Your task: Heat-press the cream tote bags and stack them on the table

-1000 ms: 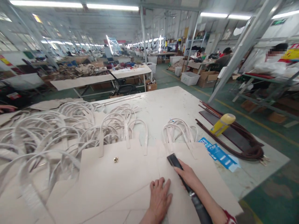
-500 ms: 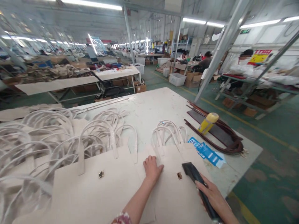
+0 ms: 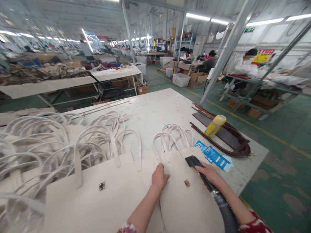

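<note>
Your right hand (image 3: 211, 173) wraps closed around a black nozzle (image 3: 191, 160), whose mouth sits at the far edge of the cream bag panel (image 3: 184, 204), just beyond the brass clasp (image 3: 187, 183). Your left hand (image 3: 159, 176) rests left of the clasp, fingers curled; you cannot tell whether they grip. Bare table (image 3: 160, 110) opens far, and a blue packet (image 3: 215, 155) lies just right.
</note>
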`<action>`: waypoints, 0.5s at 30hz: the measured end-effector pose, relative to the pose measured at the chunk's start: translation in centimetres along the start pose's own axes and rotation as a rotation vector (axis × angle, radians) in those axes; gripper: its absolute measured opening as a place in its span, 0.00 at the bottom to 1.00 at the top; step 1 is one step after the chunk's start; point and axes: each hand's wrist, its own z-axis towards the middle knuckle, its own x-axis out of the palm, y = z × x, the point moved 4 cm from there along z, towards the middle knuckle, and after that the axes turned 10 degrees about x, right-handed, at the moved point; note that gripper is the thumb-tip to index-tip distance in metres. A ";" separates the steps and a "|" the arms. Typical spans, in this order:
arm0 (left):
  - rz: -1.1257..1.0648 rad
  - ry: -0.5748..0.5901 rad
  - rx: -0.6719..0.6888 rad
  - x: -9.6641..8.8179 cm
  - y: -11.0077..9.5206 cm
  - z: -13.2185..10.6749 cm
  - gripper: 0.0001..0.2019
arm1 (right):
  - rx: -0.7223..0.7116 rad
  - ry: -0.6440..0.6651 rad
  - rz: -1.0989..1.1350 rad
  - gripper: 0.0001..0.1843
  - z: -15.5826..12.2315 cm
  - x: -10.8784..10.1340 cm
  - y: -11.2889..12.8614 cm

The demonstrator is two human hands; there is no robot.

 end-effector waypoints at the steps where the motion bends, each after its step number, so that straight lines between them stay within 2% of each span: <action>1: -0.011 0.013 0.024 -0.1 0.0 0.2 0.19 | -0.018 0.007 -0.012 0.27 0.5 0.2 0.5; 4: -0.034 0.058 0.124 -0.6 0.1 0.9 0.20 | -0.078 0.004 -0.042 0.26 1.2 0.7 1.5; 7: -0.037 0.104 0.184 -1.9 1.1 1.6 0.19 | -0.097 0.019 -0.043 0.26 0.2 0.9 1.3; 11: -0.013 0.131 0.193 -3.5 3.5 1.0 0.21 | -0.058 0.081 -0.016 0.27 -3.0 0.7 -1.2; 15: -0.004 0.137 0.193 -3.5 4.6 -0.8 0.23 | -0.035 0.173 0.035 0.29 -5.8 1.5 -4.1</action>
